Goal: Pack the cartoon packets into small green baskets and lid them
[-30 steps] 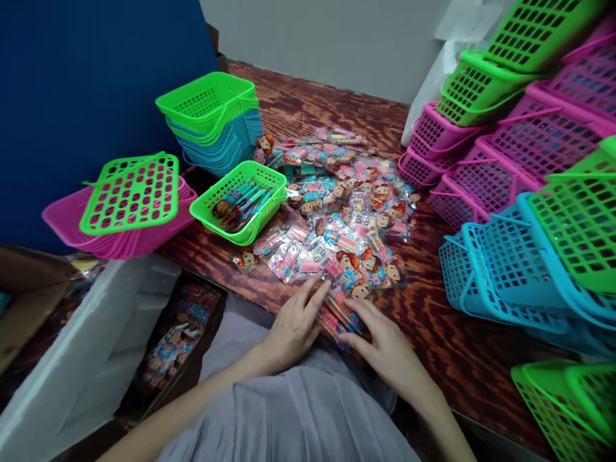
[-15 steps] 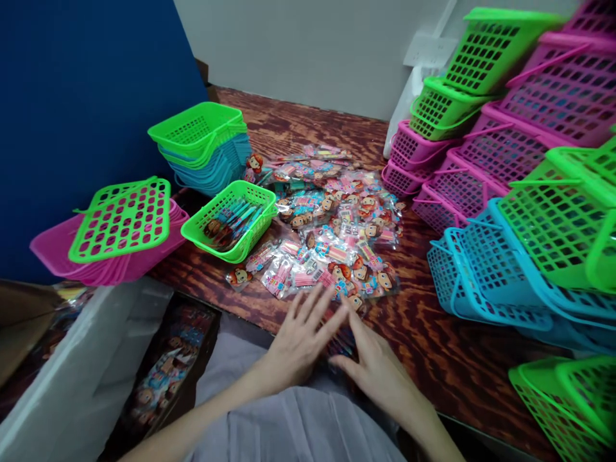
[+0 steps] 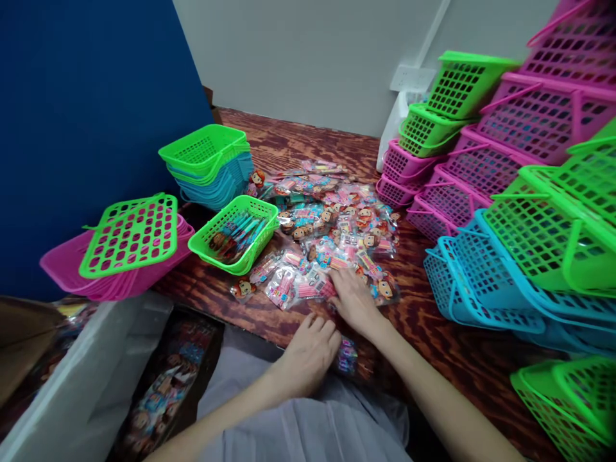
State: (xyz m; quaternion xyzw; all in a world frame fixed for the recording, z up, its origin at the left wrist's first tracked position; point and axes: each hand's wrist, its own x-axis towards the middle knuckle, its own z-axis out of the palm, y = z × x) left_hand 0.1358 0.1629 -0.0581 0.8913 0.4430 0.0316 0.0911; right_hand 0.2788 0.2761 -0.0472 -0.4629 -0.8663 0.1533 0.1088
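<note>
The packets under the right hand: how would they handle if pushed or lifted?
The packets look glossy and overlap loosely, so they would probably slide over each other under the right hand. Their thin, flat wrappers suggest they are light and somewhat floppy. They seem unlikely to roll.

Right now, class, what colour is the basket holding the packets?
The basket is bright green, seen best in head view.
</note>
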